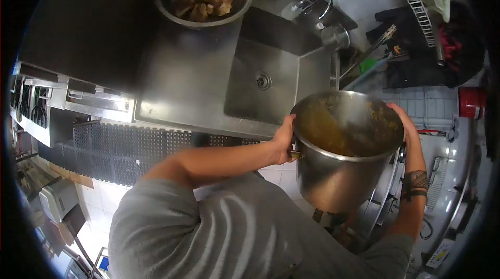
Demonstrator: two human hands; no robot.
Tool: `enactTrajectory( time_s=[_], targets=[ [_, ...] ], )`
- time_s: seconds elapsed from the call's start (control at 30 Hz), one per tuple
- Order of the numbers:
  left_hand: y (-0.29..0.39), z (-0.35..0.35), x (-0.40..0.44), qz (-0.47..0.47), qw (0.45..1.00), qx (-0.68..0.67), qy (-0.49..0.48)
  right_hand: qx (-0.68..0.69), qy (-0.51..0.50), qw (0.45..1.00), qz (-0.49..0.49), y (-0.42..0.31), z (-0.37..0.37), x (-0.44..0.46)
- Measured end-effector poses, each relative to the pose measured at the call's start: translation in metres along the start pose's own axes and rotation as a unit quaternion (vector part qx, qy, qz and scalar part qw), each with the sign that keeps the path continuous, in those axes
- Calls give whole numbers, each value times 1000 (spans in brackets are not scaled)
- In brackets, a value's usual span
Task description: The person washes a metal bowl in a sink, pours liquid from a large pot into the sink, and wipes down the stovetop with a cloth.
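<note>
A large steel stockpot [338,180] is held up in front of my body, close to the sink's near right corner. Brownish broth [333,133] with bits stuck to the wall shows inside it, under drifting steam. My left hand [284,141] is closed around the handle on the pot's left side. On the opposite side my right hand [405,120] grips near the rim; its fingers are partly hidden behind the pot. The steel sink [265,104] shows its bare basin and drain.
A metal bowl [162,5] of cooked meat chunks [203,0] stands on the steel counter [182,76], left of the sink. A faucet [325,5] rises behind the basin. Black perforated mats [120,149] cover the floor. A wire rack [416,8] hangs at the upper right.
</note>
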State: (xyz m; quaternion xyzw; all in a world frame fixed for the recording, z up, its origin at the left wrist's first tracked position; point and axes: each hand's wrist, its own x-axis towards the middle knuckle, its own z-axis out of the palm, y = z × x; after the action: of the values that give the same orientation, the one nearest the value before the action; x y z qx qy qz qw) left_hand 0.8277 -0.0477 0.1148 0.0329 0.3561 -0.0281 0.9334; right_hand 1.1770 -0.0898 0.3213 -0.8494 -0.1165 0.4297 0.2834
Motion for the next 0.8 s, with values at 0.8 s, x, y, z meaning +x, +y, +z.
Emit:
enactTrajectory(
  time_s=[0.8],
  targets=[
    [-26,-15,82,-106,985,-128,39,-139,63,978,140,2,5,119]
  ],
)
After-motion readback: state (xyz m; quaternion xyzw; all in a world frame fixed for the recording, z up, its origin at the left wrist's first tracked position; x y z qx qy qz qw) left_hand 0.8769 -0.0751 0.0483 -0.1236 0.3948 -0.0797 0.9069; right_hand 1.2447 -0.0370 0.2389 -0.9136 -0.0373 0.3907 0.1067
